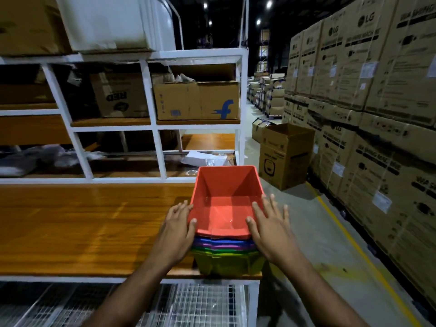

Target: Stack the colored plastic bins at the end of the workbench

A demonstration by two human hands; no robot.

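Note:
A stack of nested plastic bins stands at the right end of the wooden workbench (pixel 82 223). The top one is a red bin (pixel 226 185), empty inside. Under its front lip show the rims of a blue bin (pixel 224 240), a purple bin (pixel 224 247) and a green bin (pixel 226 263) at the bottom. My left hand (pixel 177 230) presses flat against the red bin's left side, thumb on the front corner. My right hand (pixel 269 227) lies against its right side with fingers spread and straight.
White shelving (pixel 153 119) with cardboard boxes rises behind the bench. An open cardboard box (pixel 283 156) stands on the aisle floor to the right, beside tall stacked cartons (pixel 365 90). A yellow floor line (pixel 354 244) runs along them. Wire mesh (pixel 188 305) lies under the bench.

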